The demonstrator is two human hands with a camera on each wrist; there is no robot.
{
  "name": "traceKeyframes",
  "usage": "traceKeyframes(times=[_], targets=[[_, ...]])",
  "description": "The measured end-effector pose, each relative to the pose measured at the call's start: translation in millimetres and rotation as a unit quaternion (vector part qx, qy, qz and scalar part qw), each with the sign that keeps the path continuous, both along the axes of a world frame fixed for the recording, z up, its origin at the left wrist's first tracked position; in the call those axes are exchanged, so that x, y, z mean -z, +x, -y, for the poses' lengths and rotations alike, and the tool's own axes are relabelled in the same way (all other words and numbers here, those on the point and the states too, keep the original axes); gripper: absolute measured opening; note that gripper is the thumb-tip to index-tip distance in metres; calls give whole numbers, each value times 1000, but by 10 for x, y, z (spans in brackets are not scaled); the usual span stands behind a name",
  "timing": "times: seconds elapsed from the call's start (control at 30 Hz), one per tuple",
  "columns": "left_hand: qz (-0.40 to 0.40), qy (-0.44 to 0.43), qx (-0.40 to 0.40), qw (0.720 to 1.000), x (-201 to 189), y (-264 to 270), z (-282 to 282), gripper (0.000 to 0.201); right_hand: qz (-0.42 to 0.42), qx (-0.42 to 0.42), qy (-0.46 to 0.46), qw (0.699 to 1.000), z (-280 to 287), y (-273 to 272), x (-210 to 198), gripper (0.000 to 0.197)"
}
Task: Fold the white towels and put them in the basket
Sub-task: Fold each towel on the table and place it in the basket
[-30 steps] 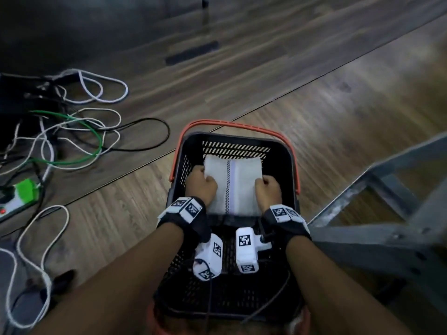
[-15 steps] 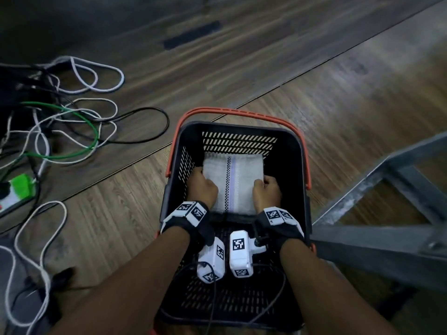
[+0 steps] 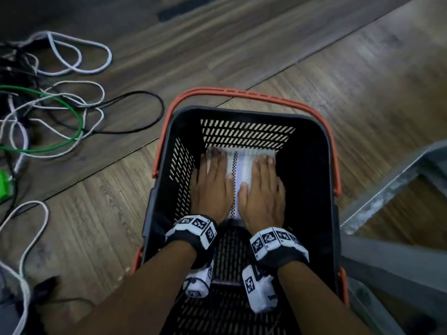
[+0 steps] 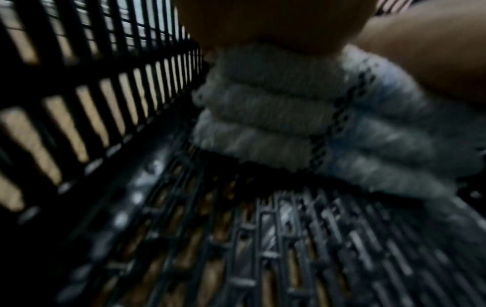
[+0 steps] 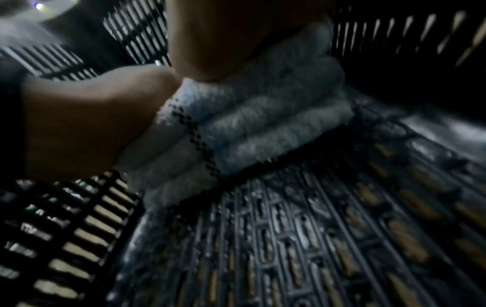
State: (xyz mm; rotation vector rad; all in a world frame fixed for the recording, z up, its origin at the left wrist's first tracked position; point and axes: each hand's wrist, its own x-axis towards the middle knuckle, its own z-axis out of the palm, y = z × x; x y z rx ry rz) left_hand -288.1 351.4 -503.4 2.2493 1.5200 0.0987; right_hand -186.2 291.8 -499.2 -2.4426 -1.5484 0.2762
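A black slatted basket (image 3: 312, 131) with an orange handle (image 3: 242, 94) stands on the wood floor. A folded white towel (image 3: 243, 165) with a dark checkered stripe lies on its bottom against the far wall. My left hand (image 3: 212, 182) and right hand (image 3: 262, 187) lie flat side by side on top of it, fingers straight, pressing down. In both wrist views the towel (image 4: 263, 103) (image 5: 263, 116) shows as a stack of several folded layers on the basket's grid floor (image 4: 289, 238) (image 5: 315, 228), with the palms above it.
A tangle of white, black and green cables (image 3: 53, 110) lies on the floor to the left, with a green object (image 3: 3, 184) at the left edge. A grey metal frame (image 3: 391, 187) stands close to the basket's right side.
Both hands gripped the towel's sides with curled fingers before; now the towel sits on the basket bottom and both hands have let go and lie flat on it.
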Motion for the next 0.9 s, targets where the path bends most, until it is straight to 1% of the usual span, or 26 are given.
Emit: traceKeyframes(times=[0.13, 0.23, 0.27, 0.33, 0.4, 0.43, 0.5, 0.53, 0.57, 0.63, 0.7, 0.77, 0.83, 0.9], targets=[[18, 51, -2, 999, 215, 17, -13, 57, -4, 14, 64, 998, -16, -20, 196, 61], [0, 46, 7, 999, 205, 17, -6, 57, -25, 13, 61, 998, -10, -21, 185, 60], [-22, 36, 12, 999, 157, 20, -3, 57, -36, 9, 47, 998, -5, -15, 151, 61], [-84, -2, 25, 996, 2, 31, -8, 58, -61, -5, -13, 998, -2, 7, 36, 64], [-132, -68, 53, 988, -209, 19, -33, 60, -90, -27, -102, 990, 16, 51, -139, 67], [-141, -116, 71, 981, -349, -1, -58, 60, -105, -38, -147, 983, 29, 78, -260, 66], [-139, -221, 89, 961, -664, -62, -112, 56, -139, -46, -233, 961, 65, 137, -572, 58], [-142, -254, 97, 952, -835, -104, -123, 53, -157, -40, -267, 950, 90, 170, -766, 52], [-152, -275, 107, 943, -1011, -144, -122, 52, -176, -33, -288, 941, 127, 207, -971, 47], [-170, -279, 125, 937, -1395, -211, -89, 53, -201, -42, -311, 928, 222, 278, -1425, 44], [-172, -247, 139, 943, -1835, -233, -33, 51, -195, -63, -312, 928, 341, 356, -1940, 44], [-152, -189, 151, 958, -2369, -226, 33, 47, -173, -69, -281, 942, 478, 449, -2535, 41], [-124, -109, 171, 971, -2968, -210, 141, 43, -141, -74, -239, 958, 656, 541, -3155, 37], [-99, -26, 191, 976, -3574, -200, 305, 40, -111, -72, -201, 971, 886, 619, -3769, 38]])
